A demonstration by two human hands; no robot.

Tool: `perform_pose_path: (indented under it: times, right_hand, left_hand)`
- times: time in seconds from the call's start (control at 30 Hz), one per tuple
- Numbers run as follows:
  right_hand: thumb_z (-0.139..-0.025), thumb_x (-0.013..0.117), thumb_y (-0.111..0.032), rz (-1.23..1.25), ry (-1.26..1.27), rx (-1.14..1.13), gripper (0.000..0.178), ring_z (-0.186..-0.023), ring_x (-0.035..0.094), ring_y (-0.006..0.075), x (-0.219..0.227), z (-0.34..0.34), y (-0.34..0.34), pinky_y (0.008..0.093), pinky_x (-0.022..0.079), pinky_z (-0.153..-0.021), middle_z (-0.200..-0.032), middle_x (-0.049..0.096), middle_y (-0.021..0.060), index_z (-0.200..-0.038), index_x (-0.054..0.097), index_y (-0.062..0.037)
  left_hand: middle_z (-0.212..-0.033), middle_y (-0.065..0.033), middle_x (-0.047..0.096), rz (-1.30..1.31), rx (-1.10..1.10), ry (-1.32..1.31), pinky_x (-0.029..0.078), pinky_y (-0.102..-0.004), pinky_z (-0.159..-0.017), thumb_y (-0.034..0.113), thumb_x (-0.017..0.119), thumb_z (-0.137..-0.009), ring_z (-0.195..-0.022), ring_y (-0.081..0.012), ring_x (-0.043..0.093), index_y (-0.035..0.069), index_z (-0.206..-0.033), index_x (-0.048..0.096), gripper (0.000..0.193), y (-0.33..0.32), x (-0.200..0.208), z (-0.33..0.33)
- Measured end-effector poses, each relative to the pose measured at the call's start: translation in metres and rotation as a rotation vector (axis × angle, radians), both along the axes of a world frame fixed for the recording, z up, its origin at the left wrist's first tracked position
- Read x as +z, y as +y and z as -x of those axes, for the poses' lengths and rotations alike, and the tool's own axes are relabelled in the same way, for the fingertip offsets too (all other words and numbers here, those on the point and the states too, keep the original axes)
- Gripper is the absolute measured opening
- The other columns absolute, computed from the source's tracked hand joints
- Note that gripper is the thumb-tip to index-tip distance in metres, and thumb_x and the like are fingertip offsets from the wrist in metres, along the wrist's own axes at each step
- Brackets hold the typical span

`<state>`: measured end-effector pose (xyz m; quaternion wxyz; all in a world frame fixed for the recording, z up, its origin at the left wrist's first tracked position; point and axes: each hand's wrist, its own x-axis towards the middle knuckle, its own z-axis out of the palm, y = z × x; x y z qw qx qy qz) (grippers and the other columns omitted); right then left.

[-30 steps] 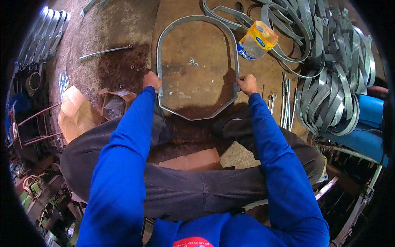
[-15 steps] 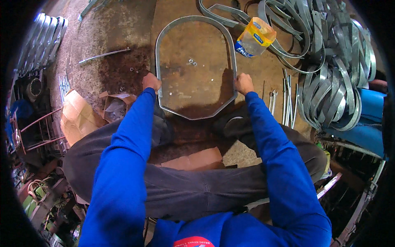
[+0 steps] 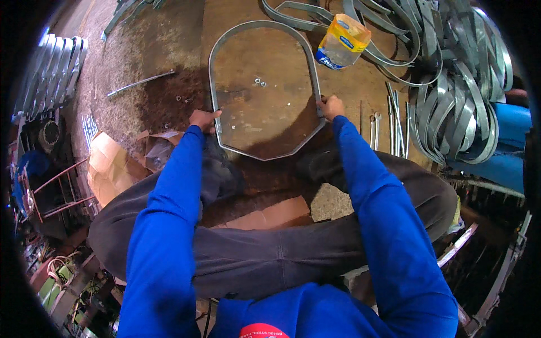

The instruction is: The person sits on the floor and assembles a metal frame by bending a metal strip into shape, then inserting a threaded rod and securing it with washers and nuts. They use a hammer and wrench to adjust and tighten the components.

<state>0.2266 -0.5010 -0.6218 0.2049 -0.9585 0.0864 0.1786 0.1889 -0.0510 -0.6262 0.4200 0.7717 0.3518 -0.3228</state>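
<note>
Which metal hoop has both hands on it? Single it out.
The round-topped hoop in the middle, gripped at opposite sides by the left hand and right hand; no hand touches the heaped hoops at right.

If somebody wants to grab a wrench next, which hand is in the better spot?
Probably the right hand. The silver wrenches lie to its right, while the left hand is across the metal loop. Both hands hold the loop, so the right would likely have to let go first.

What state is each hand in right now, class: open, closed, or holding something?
Left hand: closed, holding the left side of a grey, arch-topped metal band.
Right hand: closed, holding that band's right side.
</note>
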Motion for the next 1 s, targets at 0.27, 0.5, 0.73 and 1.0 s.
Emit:
perform_pose_path:
  times: [0.27,0.5,0.73,1.0]
  right_hand:
    - [-0.077,0.068,-0.031,0.129,-0.155,0.026,0.035,-0.089,0.062,0.0424,-0.006,0.02,-0.002,0.0463,0.051,-0.08,-0.088,0.065,0.0257,-0.086,0.066,0.0027]
    - [-0.073,0.063,-0.02,0.03,-0.078,-0.147,0.026,-0.086,0.063,0.0411,-0.012,0.033,-0.01,0.0479,0.051,-0.078,-0.091,0.065,0.0242,-0.092,0.07,-0.003]
    - [-0.077,0.07,-0.037,-0.123,0.546,0.392,0.037,-0.093,0.065,0.0248,0.056,-0.032,-0.035,0.0378,0.052,-0.082,-0.099,0.069,0.0129,-0.104,0.07,-0.0123]
    - [-0.086,0.058,-0.05,0.415,1.061,0.359,0.048,-0.077,0.064,0.0231,0.255,-0.134,-0.184,0.0373,0.052,-0.067,-0.098,0.069,0.0055,-0.109,0.065,-0.0086]
  left_hand:
    - [-0.109,-0.0243,0.063,-0.513,-0.423,-0.086,0.05,-0.0459,-0.087,0.024,0.075,-0.067,-0.104,-0.0391,0.061,-0.001,-0.1,0.066,0.043,-0.041,0.031,-0.021]
    - [-0.105,-0.0252,0.063,-0.53,-0.451,-0.226,0.05,-0.0465,-0.085,0.023,0.073,-0.069,-0.1,-0.0421,0.061,-0.002,-0.098,0.063,0.039,-0.041,0.008,-0.026]
    - [-0.106,-0.0243,0.063,-0.609,-0.495,-0.129,0.049,-0.0449,-0.087,0.023,0.076,-0.067,-0.102,-0.0403,0.06,-0.001,-0.095,0.061,0.04,-0.032,0.017,-0.026]
    - [-0.1,-0.0233,0.064,-0.597,-0.498,-0.18,0.05,-0.043,-0.085,0.025,0.077,-0.067,-0.097,-0.0387,0.061,0.001,-0.089,0.063,0.036,-0.032,0.021,-0.012]
